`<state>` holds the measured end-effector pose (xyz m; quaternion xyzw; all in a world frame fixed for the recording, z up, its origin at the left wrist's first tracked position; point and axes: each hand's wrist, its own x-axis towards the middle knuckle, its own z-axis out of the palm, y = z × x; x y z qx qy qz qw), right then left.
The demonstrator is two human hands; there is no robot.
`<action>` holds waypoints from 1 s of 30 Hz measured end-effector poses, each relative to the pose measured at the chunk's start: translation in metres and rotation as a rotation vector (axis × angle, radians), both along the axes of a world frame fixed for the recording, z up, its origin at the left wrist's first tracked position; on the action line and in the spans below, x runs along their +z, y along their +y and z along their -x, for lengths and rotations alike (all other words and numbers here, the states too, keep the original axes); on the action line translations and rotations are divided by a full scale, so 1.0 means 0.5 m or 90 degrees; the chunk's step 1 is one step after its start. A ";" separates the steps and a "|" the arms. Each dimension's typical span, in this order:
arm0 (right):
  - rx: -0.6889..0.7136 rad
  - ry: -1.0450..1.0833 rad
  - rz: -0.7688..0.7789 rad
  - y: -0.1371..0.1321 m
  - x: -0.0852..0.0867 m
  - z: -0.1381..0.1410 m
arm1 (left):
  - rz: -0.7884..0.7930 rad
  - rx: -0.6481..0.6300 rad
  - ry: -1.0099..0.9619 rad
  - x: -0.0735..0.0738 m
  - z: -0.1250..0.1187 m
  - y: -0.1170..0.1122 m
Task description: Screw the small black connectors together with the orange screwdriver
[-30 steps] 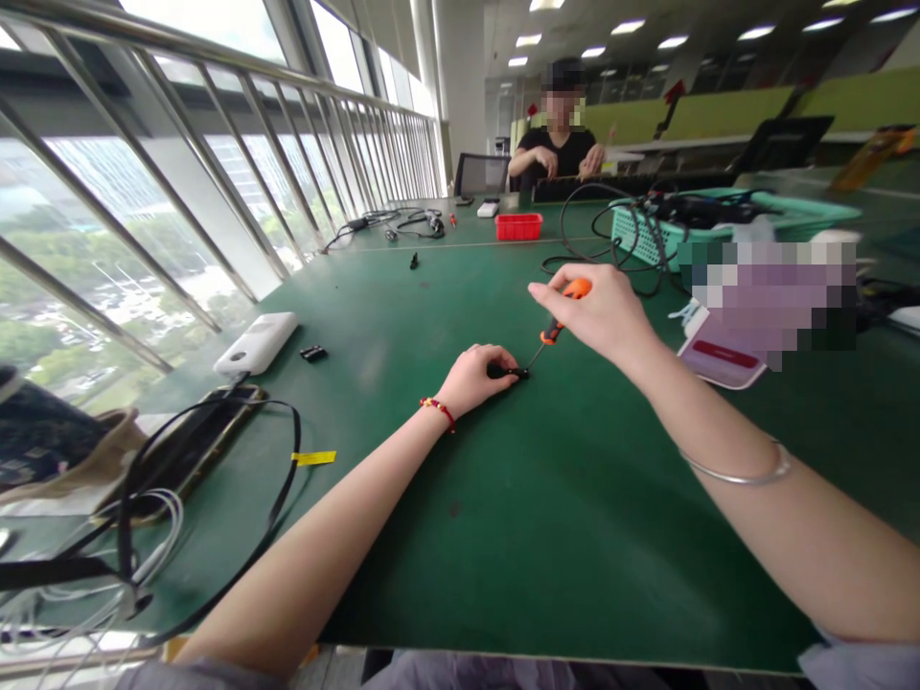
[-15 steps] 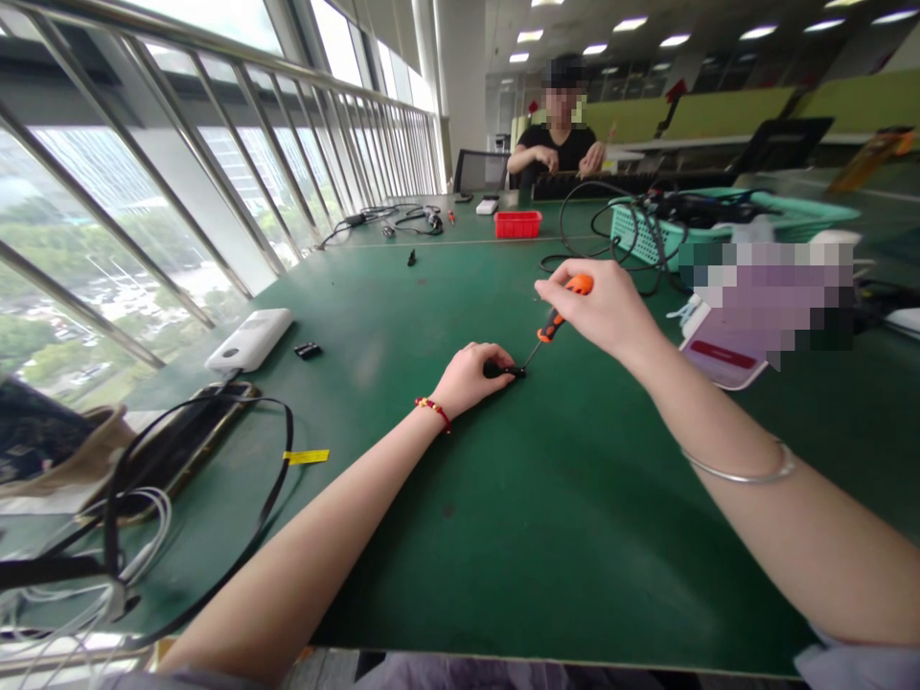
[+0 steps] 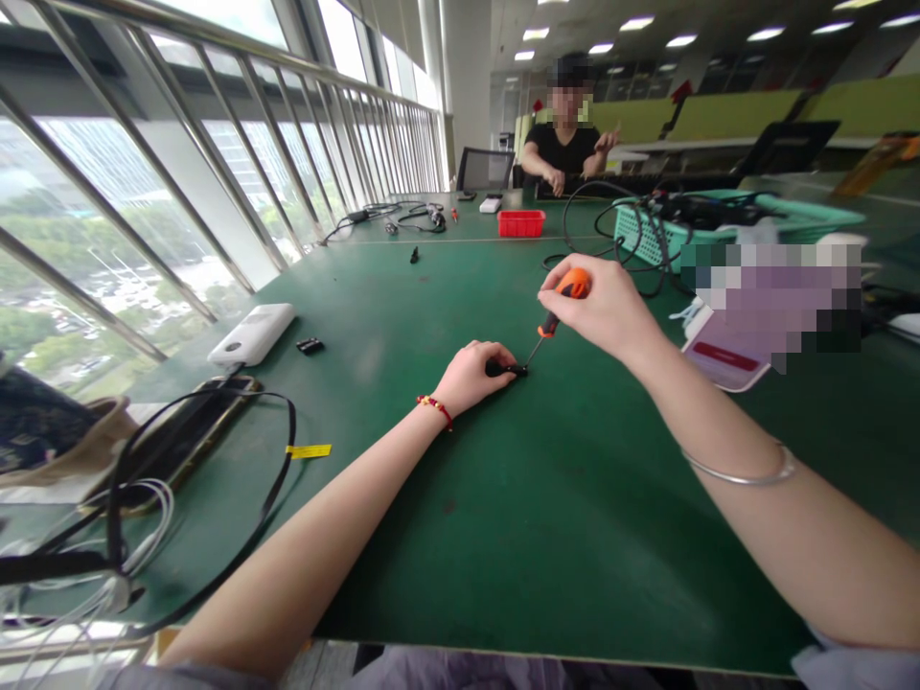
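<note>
My left hand (image 3: 471, 376) rests on the green table (image 3: 503, 498), fingers curled round a small black part (image 3: 509, 368) that it pins to the surface. My right hand (image 3: 608, 309) is closed on the orange-and-black handle of a small screwdriver (image 3: 559, 309). The tool slants down to the left and its thin tip meets the black part just right of my left fingers. A red bead bracelet circles my left wrist and a silver bangle my right forearm.
A white power bank (image 3: 253, 334) and a small black piece (image 3: 310, 345) lie left. Black cable loops and white wires (image 3: 144, 498) fill the near-left corner. A teal basket (image 3: 647, 235) with cables and a red tray (image 3: 520, 223) stand farther back. A person sits at the far end.
My right hand has turned on the screwdriver handle, showing more of its orange top. The tip stays on the black part. The person at the far end has raised one hand.
</note>
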<state>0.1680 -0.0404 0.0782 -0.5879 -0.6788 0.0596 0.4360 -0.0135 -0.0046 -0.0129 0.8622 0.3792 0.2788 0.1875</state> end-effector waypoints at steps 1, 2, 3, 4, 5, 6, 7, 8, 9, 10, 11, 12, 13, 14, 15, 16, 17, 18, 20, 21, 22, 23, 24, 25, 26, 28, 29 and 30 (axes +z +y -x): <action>0.007 0.001 -0.002 0.002 -0.001 -0.001 | -0.001 -0.001 0.000 -0.001 0.000 0.001; 0.012 0.001 -0.002 0.005 -0.002 -0.002 | -0.002 -0.003 0.001 -0.002 0.001 0.002; 0.013 0.000 0.000 0.006 -0.002 -0.003 | -0.003 -0.004 0.002 -0.002 0.001 0.002; 0.010 -0.003 0.000 0.006 -0.003 -0.004 | -0.004 -0.004 0.002 -0.002 0.001 0.002; 0.001 -0.008 -0.001 0.005 -0.003 -0.004 | -0.004 -0.005 0.002 -0.002 0.001 0.002; -0.011 -0.014 -0.005 0.004 -0.002 -0.004 | -0.005 -0.006 0.003 -0.002 0.001 0.002; -0.023 -0.021 -0.010 0.002 -0.002 -0.003 | -0.004 -0.005 0.003 -0.001 0.001 0.001; -0.033 -0.026 -0.016 0.000 -0.001 -0.002 | -0.004 -0.005 0.004 -0.001 0.000 0.001; -0.037 -0.028 -0.022 -0.002 0.000 -0.001 | -0.004 -0.005 0.005 -0.001 0.000 0.001; -0.035 -0.027 -0.028 -0.003 0.000 -0.001 | -0.004 -0.006 0.006 0.000 0.000 0.001; -0.028 -0.024 -0.032 -0.003 0.001 -0.001 | -0.005 -0.006 0.007 0.000 0.000 0.001; -0.018 -0.019 -0.035 -0.003 0.001 -0.001 | -0.007 -0.005 0.007 0.000 0.000 0.001; -0.005 -0.013 -0.035 -0.002 0.001 -0.002 | -0.008 -0.005 0.008 -0.001 0.000 0.001; 0.008 -0.008 -0.031 -0.001 0.001 -0.003 | -0.010 -0.006 0.008 -0.001 0.000 0.001; 0.020 -0.005 -0.024 0.000 0.001 -0.004 | -0.011 -0.006 0.007 -0.002 0.000 0.002; 0.028 -0.004 -0.016 0.001 0.002 -0.005 | -0.012 -0.008 0.007 -0.002 0.000 0.002; 0.030 -0.005 -0.010 0.001 0.002 -0.005 | -0.013 -0.010 0.006 -0.003 0.000 0.002; 0.026 -0.009 -0.008 0.001 0.002 -0.005 | -0.014 -0.011 0.005 -0.003 0.000 0.002; 0.010 -0.019 -0.011 -0.001 0.002 -0.005 | -0.014 -0.011 0.005 -0.003 -0.001 0.001; 0.005 -0.022 -0.012 -0.002 0.002 -0.004 | -0.013 -0.010 0.005 -0.003 -0.001 0.001; 0.003 -0.022 -0.012 -0.003 0.002 -0.003 | -0.012 -0.009 0.006 -0.003 -0.001 0.000; 0.005 -0.019 -0.011 -0.004 0.002 -0.003 | -0.011 -0.008 0.006 -0.002 -0.001 0.000; 0.009 -0.013 -0.013 -0.004 0.001 -0.002 | -0.011 -0.006 0.007 -0.001 -0.001 0.000; 0.015 -0.006 -0.016 -0.003 0.001 -0.002 | -0.011 -0.006 0.007 0.000 -0.001 0.000; 0.022 0.001 -0.021 -0.002 0.000 -0.002 | -0.012 -0.006 0.007 0.000 0.000 0.000; 0.031 0.011 -0.024 0.000 -0.002 -0.002 | -0.013 -0.008 0.006 0.001 0.001 0.001; 0.031 0.012 -0.020 0.001 -0.003 -0.003 | -0.012 -0.009 0.005 -0.001 0.001 0.002; 0.026 0.011 -0.016 0.002 -0.004 -0.003 | -0.011 -0.009 0.005 -0.003 0.000 0.002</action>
